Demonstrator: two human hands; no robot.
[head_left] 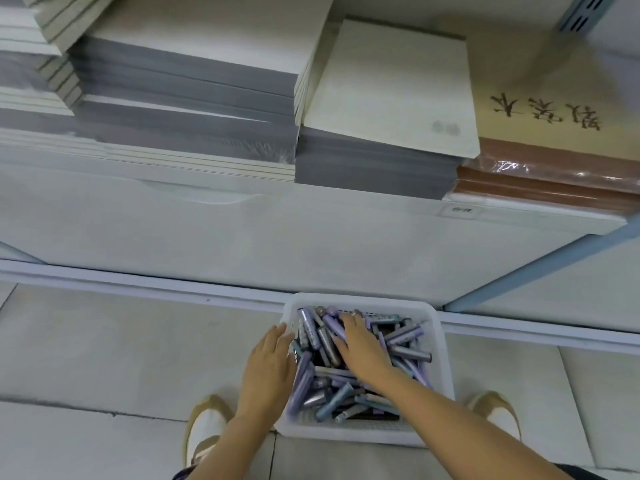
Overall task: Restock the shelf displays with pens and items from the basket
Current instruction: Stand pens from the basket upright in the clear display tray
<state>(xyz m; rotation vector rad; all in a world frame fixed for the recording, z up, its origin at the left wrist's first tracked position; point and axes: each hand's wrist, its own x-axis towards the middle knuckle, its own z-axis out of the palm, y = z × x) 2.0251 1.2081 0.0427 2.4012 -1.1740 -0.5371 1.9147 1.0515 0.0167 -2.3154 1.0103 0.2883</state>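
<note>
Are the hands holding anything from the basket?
Cannot be told for sure. The right hand lies on the pens in the basket, fingers spread over a purple pen, no clear grip. The left hand just touches the basket's left rim.

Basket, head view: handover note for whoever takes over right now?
Left hand: open, against the left rim of the basket.
Right hand: open, fingers flat on the pens inside; nothing visibly gripped.
Basket is on the floor below the shelf, heaped with pens.
Done: no pens seen on the shelf, only notebook stacks.
Left: pick pens and restock; no pen display in view.
</note>
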